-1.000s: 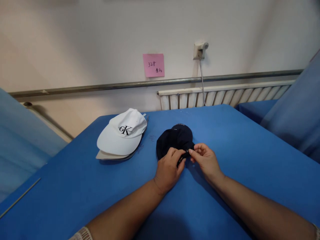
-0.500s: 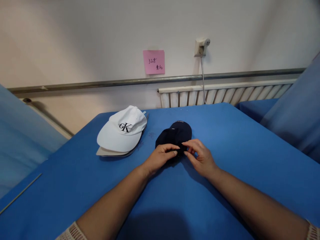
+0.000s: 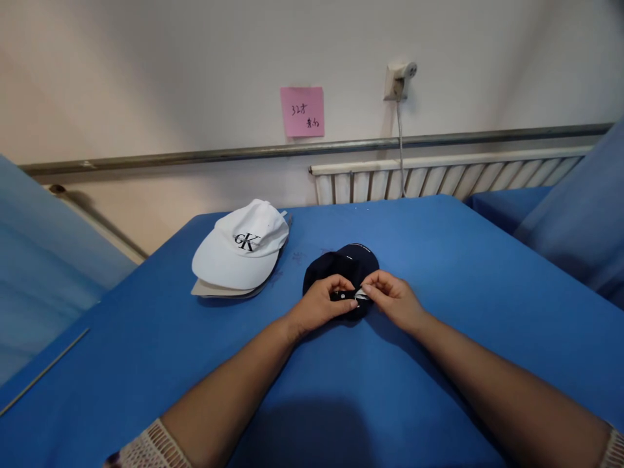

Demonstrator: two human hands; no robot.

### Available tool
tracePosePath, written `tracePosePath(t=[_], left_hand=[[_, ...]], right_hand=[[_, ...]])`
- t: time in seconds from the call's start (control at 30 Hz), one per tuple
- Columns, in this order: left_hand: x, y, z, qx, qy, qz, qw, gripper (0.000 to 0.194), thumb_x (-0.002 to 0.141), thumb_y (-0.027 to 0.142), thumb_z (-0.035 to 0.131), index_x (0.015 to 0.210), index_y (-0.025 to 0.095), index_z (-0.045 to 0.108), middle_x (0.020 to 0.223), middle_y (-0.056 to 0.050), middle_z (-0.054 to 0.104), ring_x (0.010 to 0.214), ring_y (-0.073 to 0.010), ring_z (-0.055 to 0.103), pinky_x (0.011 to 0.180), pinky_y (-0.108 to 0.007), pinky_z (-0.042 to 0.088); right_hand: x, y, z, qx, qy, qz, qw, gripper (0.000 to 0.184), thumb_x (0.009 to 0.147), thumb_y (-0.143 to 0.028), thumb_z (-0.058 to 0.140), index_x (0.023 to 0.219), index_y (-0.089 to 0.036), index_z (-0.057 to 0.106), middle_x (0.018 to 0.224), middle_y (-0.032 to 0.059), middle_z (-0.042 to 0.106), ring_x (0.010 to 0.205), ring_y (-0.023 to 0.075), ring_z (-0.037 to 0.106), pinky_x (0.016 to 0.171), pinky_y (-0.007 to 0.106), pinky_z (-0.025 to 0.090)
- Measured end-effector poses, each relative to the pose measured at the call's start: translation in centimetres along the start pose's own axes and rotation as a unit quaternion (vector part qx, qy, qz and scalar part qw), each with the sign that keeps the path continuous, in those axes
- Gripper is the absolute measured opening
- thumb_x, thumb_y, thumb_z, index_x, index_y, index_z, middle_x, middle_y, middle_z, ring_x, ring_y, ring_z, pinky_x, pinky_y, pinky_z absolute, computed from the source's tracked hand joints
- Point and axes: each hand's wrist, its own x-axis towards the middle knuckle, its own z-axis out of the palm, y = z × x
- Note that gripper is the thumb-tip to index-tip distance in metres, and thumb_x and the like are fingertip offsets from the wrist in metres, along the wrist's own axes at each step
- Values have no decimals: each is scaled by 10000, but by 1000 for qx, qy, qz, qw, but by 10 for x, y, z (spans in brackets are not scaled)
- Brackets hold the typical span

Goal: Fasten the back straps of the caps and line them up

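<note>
A dark navy baseball cap (image 3: 322, 268) lies on the blue table, its brim pointing away from me and its inside partly showing. My left hand (image 3: 324, 302) is closed on the cap's near edge, thumb and fingers around a dark strap with a small shiny spot. My right hand (image 3: 392, 299) pinches a small white tag (image 3: 361, 294) at the strap, close to the left fingertips. To the left rests a white baseball cap (image 3: 234, 250) with black letters on its front, stacked over at least one greyish cap (image 3: 207, 290).
The blue-covered table (image 3: 439, 364) reaches to a wall with a metal rail (image 3: 219, 155), a radiator (image 3: 380, 185) and a plugged socket (image 3: 400, 81). A pink note (image 3: 302, 112) is stuck above. A thin stick (image 3: 43, 372) lies at the left; blue curtains (image 3: 43, 260) hang at both sides.
The navy cap has turned slightly and its near edge has tipped into view. A white tag and the strap now show between my hands. The view has shifted a little.
</note>
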Motion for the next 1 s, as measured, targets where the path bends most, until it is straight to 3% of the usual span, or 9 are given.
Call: tracePosePath(t=[0.23,0.43,0.63,0.8,0.9,1.0], left_hand=[[-1,-3,5,-114,-50,-30,992,270,706,293,754,901,144,641,819,-17,636,731,-116,575,688,-252,454],[-1,-5,10,-114,21,-26,993,274,674,307,778,854,146,648,806,-7,631,733,-116,563,691,-245,435],[-2,-2,1,-146,-12,-90,985,263,660,313,787,819,131,685,717,2,618,638,-92,515,624,-226,375],[-3,0,-2,-156,-40,-101,982,273,662,325,799,836,133,712,717,-1,621,643,-86,504,635,-222,360],[-3,-2,-2,-178,-22,-94,979,279,669,327,798,856,140,711,750,-9,636,667,-95,523,660,-226,376],[-2,-4,0,-190,15,-84,978,272,682,340,790,849,144,703,786,-17,652,694,-106,544,686,-234,393]], right_hand=[[2,2,1,83,-25,76,993,279,730,-455,699,759,-201,586,486,-88,444,380,56,323,389,193,239],[-1,-1,-1,51,-52,45,996,255,763,-439,670,801,-206,575,512,-87,470,403,58,348,409,191,254],[-7,-5,-5,17,-122,8,992,248,706,-310,745,878,-212,595,700,-51,564,557,77,450,525,209,360],[-4,8,-5,-15,-104,-13,994,179,780,-342,680,858,-203,599,749,-19,602,648,107,537,599,241,430],[-4,15,-2,-28,-38,-19,999,225,785,-330,683,944,-219,569,748,-30,591,554,88,505,527,231,418],[-6,14,0,-27,25,-66,997,199,785,-317,687,894,-226,547,925,6,584,579,80,525,539,241,456]])
